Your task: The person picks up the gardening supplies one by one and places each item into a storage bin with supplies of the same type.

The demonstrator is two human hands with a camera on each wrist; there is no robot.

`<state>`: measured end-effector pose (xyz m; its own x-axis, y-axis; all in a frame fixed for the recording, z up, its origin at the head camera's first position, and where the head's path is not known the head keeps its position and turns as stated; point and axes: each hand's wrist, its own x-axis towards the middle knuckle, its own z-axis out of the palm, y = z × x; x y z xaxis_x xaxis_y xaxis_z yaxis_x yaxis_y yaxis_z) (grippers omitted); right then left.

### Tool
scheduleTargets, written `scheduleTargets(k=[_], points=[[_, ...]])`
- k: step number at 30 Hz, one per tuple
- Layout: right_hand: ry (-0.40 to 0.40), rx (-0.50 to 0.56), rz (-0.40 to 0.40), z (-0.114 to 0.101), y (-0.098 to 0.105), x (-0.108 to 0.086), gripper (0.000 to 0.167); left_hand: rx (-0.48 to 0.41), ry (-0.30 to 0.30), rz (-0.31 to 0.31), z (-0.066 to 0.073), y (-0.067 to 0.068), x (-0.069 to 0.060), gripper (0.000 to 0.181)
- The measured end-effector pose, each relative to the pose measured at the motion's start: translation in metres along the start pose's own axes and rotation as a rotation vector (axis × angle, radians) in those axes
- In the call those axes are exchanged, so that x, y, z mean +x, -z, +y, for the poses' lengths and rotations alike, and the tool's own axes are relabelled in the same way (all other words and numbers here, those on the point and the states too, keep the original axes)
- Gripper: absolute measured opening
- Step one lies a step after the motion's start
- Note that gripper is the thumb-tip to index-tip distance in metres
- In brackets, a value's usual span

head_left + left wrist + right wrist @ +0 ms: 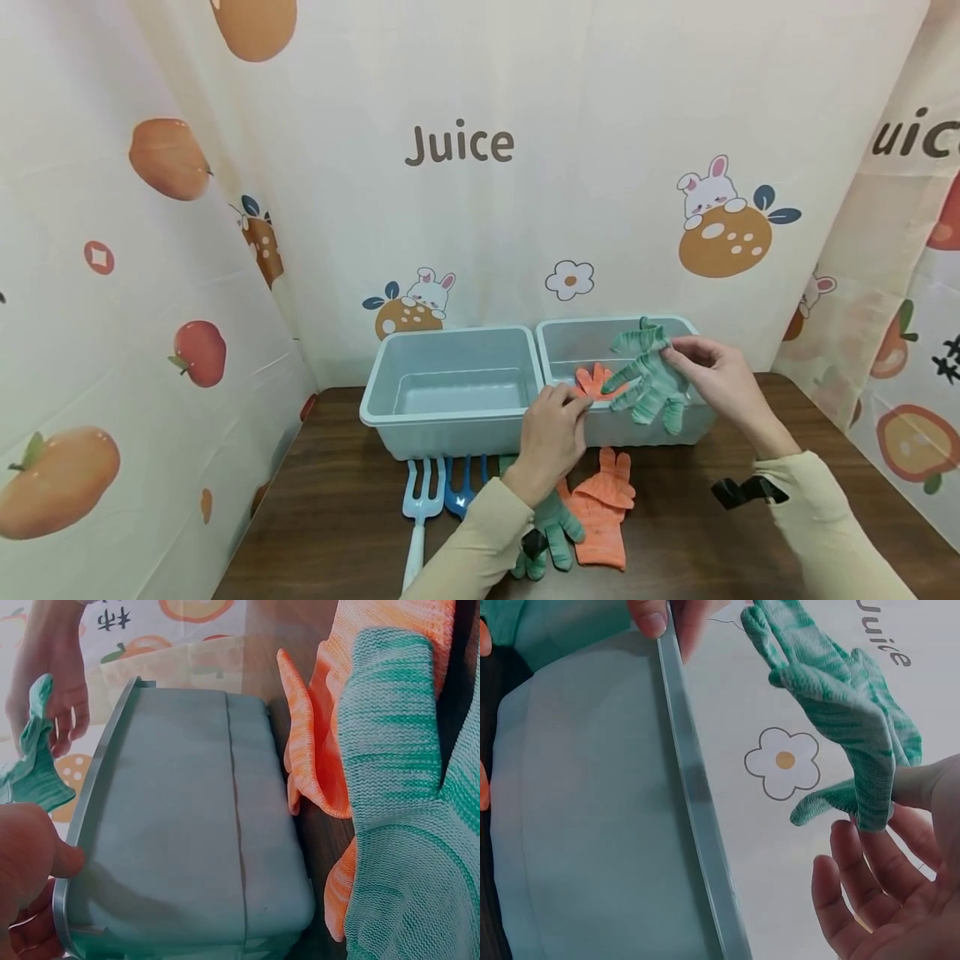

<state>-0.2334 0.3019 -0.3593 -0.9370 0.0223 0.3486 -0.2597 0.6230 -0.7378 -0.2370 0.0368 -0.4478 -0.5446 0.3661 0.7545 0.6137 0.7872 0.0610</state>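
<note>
My right hand (712,379) pinches a green striped knit glove (651,379) between thumb and finger, its fingers dangling over the right grey-blue plastic bin (615,432). In the right wrist view that glove (855,720) hangs clear of the bin's rim (697,787). My left hand (551,437) grips the front rim of the same bin near its left corner, thumb outside and fingers over the edge. Inside this bin lies an orange glove (592,381). In front, on the table, another green glove (558,529) partly overlaps orange gloves (603,533).
A second bin (450,433) of the same kind stands directly left. Before it on the dark wooden table (330,500) lie a light-blue fork-shaped tool (423,506) and a dark-blue one (459,498), partly covered by my left sleeve. A printed curtain (465,225) hangs behind.
</note>
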Motion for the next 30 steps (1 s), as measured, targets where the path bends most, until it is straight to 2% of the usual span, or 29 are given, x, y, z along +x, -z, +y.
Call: scheduleTargets(k=[8, 16, 19, 30], points=[[-0.081, 0.025, 0.013, -0.003, -0.004, 0.01, 0.054, 0.005, 0.018, 0.002, 0.001, 0.0, 0.0, 0.012], [-0.175, 0.156, -0.032, -0.003, -0.008, 0.026, 0.066, 0.022, 0.011, 0.011, 0.003, 0.0, 0.001, 0.012], [-0.202, 0.175, -0.043, -0.005, -0.011, 0.032, 0.068, 0.019, 0.015, 0.009, 0.003, 0.0, 0.002, 0.011], [-0.214, 0.208, -0.051, -0.015, -0.015, 0.04, 0.067, 0.029, 0.041, -0.039, 0.006, 0.006, 0.004, 0.012]])
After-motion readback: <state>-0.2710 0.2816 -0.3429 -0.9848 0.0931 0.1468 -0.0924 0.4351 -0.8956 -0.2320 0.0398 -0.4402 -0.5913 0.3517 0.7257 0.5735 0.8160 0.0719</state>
